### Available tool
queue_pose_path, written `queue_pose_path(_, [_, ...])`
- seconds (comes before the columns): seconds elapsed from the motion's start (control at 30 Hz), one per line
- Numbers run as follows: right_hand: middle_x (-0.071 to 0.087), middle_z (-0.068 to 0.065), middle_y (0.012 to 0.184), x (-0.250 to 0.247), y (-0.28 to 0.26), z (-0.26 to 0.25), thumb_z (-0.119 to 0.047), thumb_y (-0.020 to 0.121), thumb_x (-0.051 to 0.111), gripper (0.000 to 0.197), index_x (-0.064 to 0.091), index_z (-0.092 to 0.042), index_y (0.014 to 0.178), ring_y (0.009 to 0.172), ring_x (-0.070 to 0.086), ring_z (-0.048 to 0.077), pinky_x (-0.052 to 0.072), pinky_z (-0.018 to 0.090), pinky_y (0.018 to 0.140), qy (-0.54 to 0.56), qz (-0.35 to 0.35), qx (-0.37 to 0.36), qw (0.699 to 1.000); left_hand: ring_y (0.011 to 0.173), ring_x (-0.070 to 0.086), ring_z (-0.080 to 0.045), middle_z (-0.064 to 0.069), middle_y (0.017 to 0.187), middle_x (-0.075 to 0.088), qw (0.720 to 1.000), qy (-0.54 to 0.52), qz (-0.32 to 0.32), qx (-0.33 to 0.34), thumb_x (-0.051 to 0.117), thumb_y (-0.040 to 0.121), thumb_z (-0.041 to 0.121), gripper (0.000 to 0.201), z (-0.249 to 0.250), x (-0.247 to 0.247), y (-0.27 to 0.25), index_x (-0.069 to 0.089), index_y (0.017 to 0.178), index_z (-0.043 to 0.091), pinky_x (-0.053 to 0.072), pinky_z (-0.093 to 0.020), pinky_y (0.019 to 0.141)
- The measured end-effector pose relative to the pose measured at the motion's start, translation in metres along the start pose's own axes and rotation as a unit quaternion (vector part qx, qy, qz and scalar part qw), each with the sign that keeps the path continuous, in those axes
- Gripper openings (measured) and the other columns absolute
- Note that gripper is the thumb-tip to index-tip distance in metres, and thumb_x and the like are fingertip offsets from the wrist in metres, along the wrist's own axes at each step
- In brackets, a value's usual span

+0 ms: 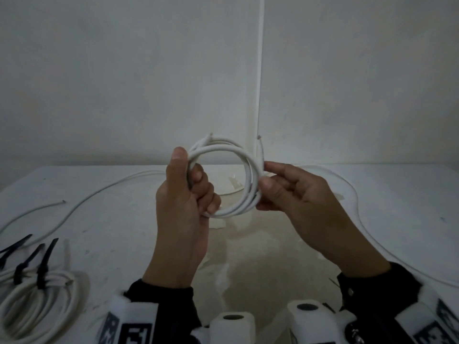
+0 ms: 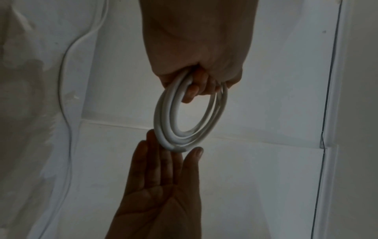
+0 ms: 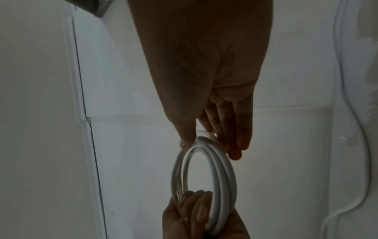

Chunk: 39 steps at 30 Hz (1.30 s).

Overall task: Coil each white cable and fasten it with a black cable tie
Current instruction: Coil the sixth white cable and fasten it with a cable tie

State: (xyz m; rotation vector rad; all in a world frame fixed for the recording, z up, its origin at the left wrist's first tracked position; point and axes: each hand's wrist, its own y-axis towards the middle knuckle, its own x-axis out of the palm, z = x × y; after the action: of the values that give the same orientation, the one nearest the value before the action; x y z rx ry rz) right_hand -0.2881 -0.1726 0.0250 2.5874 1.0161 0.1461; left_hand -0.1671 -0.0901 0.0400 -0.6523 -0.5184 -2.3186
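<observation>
A white cable coil (image 1: 229,212) of several loops is held upright above the table (image 1: 285,239). My left hand (image 1: 191,170) grips its left side, thumb up along the outside and fingers curled through the ring. My right hand (image 1: 263,173) pinches the right side between thumb and fingers. Two cut cable ends stick up at the top of the coil. In the left wrist view my left hand (image 2: 196,87) holds the coil (image 2: 163,113) from above. In the right wrist view my right hand (image 3: 210,145) pinches the coil (image 3: 220,169). No tie is on this coil.
At the lower left lie finished coils (image 1: 37,301) bound with black cable ties (image 1: 43,266). More black ties (image 1: 17,244) lie at the left edge. Loose white cables run across the table on the left (image 1: 99,193) and right (image 1: 357,219). A white wall stands close behind.
</observation>
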Motion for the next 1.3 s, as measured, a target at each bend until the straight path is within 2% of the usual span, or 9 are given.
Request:
queue_pose_path(0.1, [0.067,-0.005,0.072,0.004,-0.001,0.001,-0.044,0.071,0.052,0.043,0.059,-0.025,0.109,0.070,0.065,0.006,0.055,0.020,0.068,-0.059,-0.008,-0.020,0.998,0.032,0.021,-0.005,0.008,0.040,0.024,1.000,0.017,-0.015,-0.006,0.037,0.094,0.037,0.043,-0.004,0.003,-0.003,0.038,0.056,0.016,0.026,-0.015,0.034])
queue_pose_path(0.23, [0.059,-0.007,0.063,0.001,-0.004,0.000,-0.042,0.079,0.047,0.017,0.059,-0.030,0.079,0.059,0.055,0.005,0.046,0.018,0.058,-0.129,-0.002,-0.068,0.989,0.033,0.020,-0.005,0.008,0.041,0.024,0.998,0.040,-0.030,-0.030,0.037,0.094,0.036,0.044,-0.009,0.008,-0.008,0.038,0.055,0.015,0.024,-0.017,0.034])
queue_pose_path(0.33, [0.062,-0.007,0.066,-0.002,-0.003,-0.004,-0.027,0.082,0.051,0.014,0.063,-0.019,0.082,0.061,0.060,0.000,0.044,0.009,0.059,-0.069,0.001,-0.068,0.995,0.033,0.020,-0.005,0.007,0.042,0.024,0.998,0.047,-0.032,-0.033,0.037,0.094,0.036,0.044,-0.010,0.011,-0.009,0.038,0.055,0.015,0.024,-0.017,0.034])
queue_pose_path(0.43, [0.062,-0.004,0.065,-0.003,-0.004,-0.009,-0.028,0.077,0.050,0.022,0.064,-0.012,0.083,0.060,0.060,0.004,0.047,0.013,0.060,-0.013,-0.027,-0.037,0.999,0.033,0.020,-0.005,0.008,0.042,0.024,0.998,0.041,-0.032,-0.036,0.037,0.094,0.036,0.044,-0.010,0.011,-0.010,0.038,0.056,0.014,0.025,-0.016,0.033])
queue_pose_path(0.63, [0.059,-0.006,0.059,-0.009,-0.005,-0.011,-0.030,0.087,0.054,0.023,0.065,-0.022,0.069,0.063,0.058,0.007,0.047,0.015,0.065,0.064,-0.084,0.021,0.994,0.032,0.018,-0.004,0.008,0.040,0.021,0.998,0.031,-0.032,-0.051,0.039,0.093,0.037,0.042,-0.009,0.015,-0.010,0.036,0.057,0.015,0.023,-0.015,0.032])
queue_pose_path(0.77, [0.055,-0.010,0.054,0.007,-0.004,-0.009,-0.023,0.096,0.040,0.025,0.052,-0.019,0.075,0.057,0.061,0.008,0.051,0.021,0.061,0.028,-0.024,0.028,0.999,0.032,0.019,-0.005,0.008,0.040,0.022,0.999,0.040,-0.021,-0.030,0.038,0.093,0.037,0.043,-0.007,0.014,-0.010,0.037,0.056,0.015,0.025,-0.015,0.033])
queue_pose_path(0.93, [0.055,-0.007,0.056,0.015,-0.006,-0.006,-0.027,0.094,0.039,0.018,0.042,-0.029,0.077,0.051,0.060,0.001,0.044,0.009,0.050,-0.109,0.058,-0.047,0.991,0.033,0.020,-0.006,0.008,0.040,0.023,0.999,0.035,-0.010,-0.024,0.037,0.094,0.037,0.045,-0.012,0.016,-0.013,0.037,0.055,0.015,0.026,-0.016,0.035])
queue_pose_path(1.1, [0.058,-0.006,0.062,0.009,-0.006,-0.011,-0.041,0.080,0.048,0.016,0.051,-0.027,0.089,0.052,0.065,0.006,0.052,0.020,0.053,-0.118,0.034,-0.073,0.990,0.033,0.020,-0.006,0.008,0.040,0.024,0.999,0.037,-0.011,-0.027,0.037,0.094,0.038,0.044,-0.014,0.016,-0.013,0.037,0.056,0.015,0.026,-0.015,0.035])
queue_pose_path(1.3, [0.059,-0.006,0.059,0.002,-0.005,-0.016,-0.023,0.092,0.048,0.017,0.051,-0.018,0.077,0.055,0.066,0.013,0.056,0.029,0.059,-0.071,0.011,0.017,0.997,0.033,0.021,-0.005,0.008,0.041,0.024,0.997,0.057,-0.029,-0.031,0.038,0.094,0.037,0.043,-0.014,0.017,-0.014,0.037,0.057,0.015,0.027,-0.016,0.035])
